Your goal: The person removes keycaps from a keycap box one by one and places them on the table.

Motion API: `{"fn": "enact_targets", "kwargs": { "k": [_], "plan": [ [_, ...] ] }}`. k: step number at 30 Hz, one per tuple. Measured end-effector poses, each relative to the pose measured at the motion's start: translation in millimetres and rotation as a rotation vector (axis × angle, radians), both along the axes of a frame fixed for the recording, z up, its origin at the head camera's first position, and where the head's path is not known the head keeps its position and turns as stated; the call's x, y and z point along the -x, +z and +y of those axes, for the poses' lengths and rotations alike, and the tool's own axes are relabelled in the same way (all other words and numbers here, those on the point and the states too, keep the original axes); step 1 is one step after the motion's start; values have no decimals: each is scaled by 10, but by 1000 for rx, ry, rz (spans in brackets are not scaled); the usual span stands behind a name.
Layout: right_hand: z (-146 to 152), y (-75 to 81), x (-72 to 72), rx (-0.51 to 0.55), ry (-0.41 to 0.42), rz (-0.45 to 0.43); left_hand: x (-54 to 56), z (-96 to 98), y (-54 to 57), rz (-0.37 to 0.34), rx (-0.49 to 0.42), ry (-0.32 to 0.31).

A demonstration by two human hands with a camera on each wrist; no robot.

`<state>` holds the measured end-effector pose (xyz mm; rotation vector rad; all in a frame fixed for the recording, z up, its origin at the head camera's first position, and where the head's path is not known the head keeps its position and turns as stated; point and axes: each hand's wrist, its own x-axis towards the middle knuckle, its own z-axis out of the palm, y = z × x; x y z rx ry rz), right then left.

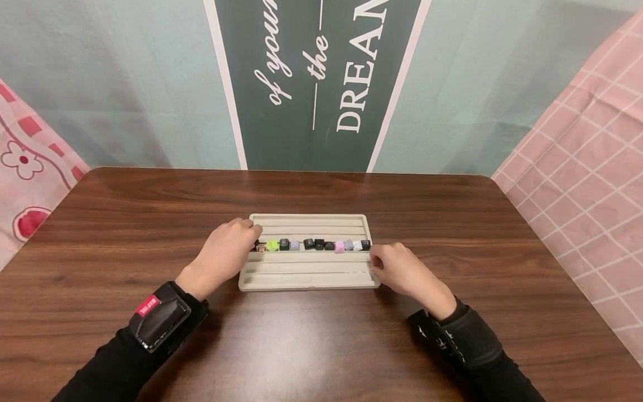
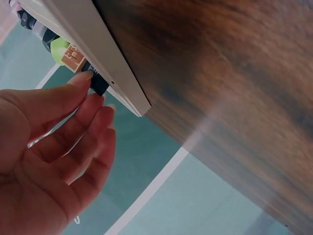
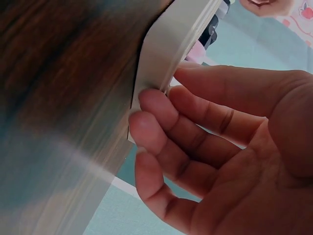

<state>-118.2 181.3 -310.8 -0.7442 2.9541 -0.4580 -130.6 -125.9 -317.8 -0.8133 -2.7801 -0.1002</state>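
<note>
A cream ridged tray [image 1: 308,281] lies on the table, with a row of keycaps along its middle groove. At the row's left end, my left hand [image 1: 227,249] pinches a black keycap [image 2: 99,84] between thumb and fingers. Beside it sit a brown keycap [image 2: 73,58], hollow side showing, and a lime-green keycap [image 1: 272,245]. My right hand [image 1: 402,269] is at the tray's right edge, thumb and index fingertips close together by the end black keycap [image 1: 366,244]. Its other fingers curl against the tray's side. What the right fingertips hold is hidden; I cannot tell.
More keycaps fill the row, among them a pink keycap [image 1: 339,247] and a grey keycap [image 1: 294,245]; a small gap splits the row left of its middle. The brown wooden table [image 1: 301,346] meets a green lettered cloth [image 1: 311,151] at the back.
</note>
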Motion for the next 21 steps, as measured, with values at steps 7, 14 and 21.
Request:
{"fn": "enact_targets", "kwargs": {
  "k": [7, 14, 21],
  "plan": [
    [-7, 0, 12, 0, -13, -10, 18, -3, 6, -2, 23, 1],
    [-8, -14, 16, 1, -10, 0, 28, -9, 1, -26, 40, 4],
    [-9, -17, 19, 5, -10, 4, 47, 8, -5, -23, 55, 10]
  ]
}}
